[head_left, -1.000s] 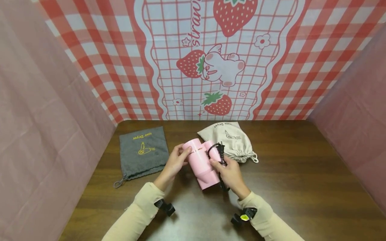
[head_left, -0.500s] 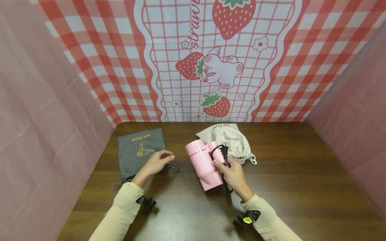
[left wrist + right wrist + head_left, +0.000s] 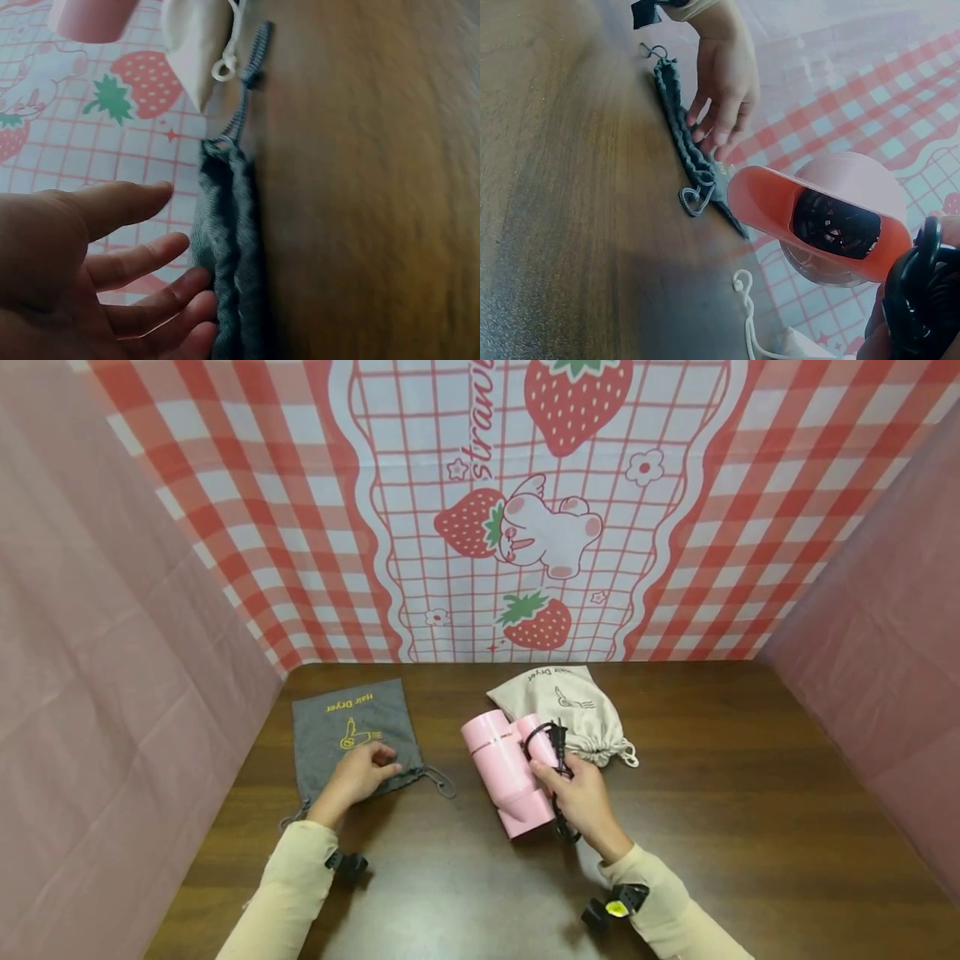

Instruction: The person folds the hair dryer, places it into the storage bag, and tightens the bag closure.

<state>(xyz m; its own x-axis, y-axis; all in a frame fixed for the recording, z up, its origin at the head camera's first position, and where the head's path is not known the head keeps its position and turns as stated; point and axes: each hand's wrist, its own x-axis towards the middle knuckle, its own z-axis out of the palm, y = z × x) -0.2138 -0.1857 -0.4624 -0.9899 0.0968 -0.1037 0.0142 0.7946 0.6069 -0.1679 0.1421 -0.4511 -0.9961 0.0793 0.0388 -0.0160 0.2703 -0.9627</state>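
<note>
My right hand (image 3: 587, 800) grips a pink hair dryer (image 3: 501, 770) by its handle, together with a bundled black cord (image 3: 559, 750). The right wrist view shows the dryer's nozzle (image 3: 761, 202) and its dark inner grille. At left, a grey drawstring pouch (image 3: 318, 731) lies on the table with yellow hair dryer lettering. My left hand (image 3: 356, 779) is over its gathered mouth, holding nothing. In the left wrist view the lower fingers (image 3: 154, 304) reach the pouch's gathered edge (image 3: 225, 240), with thumb spread apart; whether they press it I cannot tell.
A cream drawstring pouch (image 3: 581, 702) lies behind the dryer, its white cord toward the right. The wooden table (image 3: 750, 793) runs back to a red checked strawberry cloth (image 3: 525, 560). Pink cloth walls (image 3: 135, 635) stand at both sides.
My left hand has let go of the dryer and moved left to the grey pouch's mouth. My right hand has shifted slightly right with the dryer still held.
</note>
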